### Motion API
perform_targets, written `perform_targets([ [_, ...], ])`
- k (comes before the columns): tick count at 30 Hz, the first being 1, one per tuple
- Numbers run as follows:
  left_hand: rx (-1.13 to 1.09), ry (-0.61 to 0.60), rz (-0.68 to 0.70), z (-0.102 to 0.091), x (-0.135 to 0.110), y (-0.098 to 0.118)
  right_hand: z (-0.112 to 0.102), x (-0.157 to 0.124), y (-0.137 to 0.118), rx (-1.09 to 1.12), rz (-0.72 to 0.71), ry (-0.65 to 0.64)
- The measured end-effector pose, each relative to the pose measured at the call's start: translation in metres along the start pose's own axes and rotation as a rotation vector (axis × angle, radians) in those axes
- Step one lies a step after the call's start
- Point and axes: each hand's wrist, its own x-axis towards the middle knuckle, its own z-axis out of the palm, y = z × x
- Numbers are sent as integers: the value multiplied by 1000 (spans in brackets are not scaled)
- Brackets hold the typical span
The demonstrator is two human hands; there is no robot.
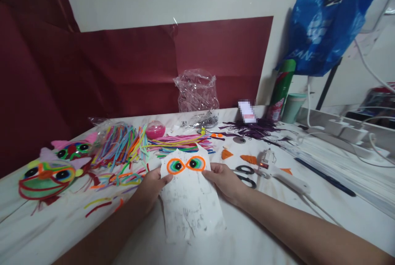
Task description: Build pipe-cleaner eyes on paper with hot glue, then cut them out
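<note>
A torn white sheet of paper (191,203) with faint writing is held up in front of me over the table. My left hand (156,182) pinches its left edge, thumb in front, and my right hand (225,178) pinches the right edge the same way. Near the top of the sheet sits a pair of pipe-cleaner eyes (175,166), with orange rims, green and blue rings and black centres. Whether they are stuck to the paper I cannot tell. Just right of my right hand are black-handled scissors (246,169), partly hidden, and a white glue gun (286,176).
Colourful pipe cleaners (119,141) lie across the left and back. Two finished pipe-cleaner faces (46,178) are at far left. Orange pieces (248,159), purple strands (259,128), a phone (247,111), a clear plastic bag (198,96) and a power strip (367,143) are farther back and right.
</note>
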Motion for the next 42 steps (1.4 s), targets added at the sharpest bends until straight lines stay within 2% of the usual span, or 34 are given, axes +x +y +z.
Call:
perform_targets([
  [6, 20, -5, -15, 1, -1, 0, -1, 3, 3, 1, -30, 21],
  [12, 37, 29, 1, 1, 0, 0, 2, -1, -1, 10, 13, -10],
  [17, 100, 25, 16, -1, 2, -4, 2, 0, 1, 21, 15, 39],
  [22, 37, -12, 16, -1, 3, -9, 0, 1, 4, 29, 15, 74],
  [30, -32, -33, 10, -4, 7, -16, 3, -4, -2, 82, 74, 57],
  [42, -30, -16, 25, -2, 2, -12, 4, -3, -1, 81, 92, 45],
])
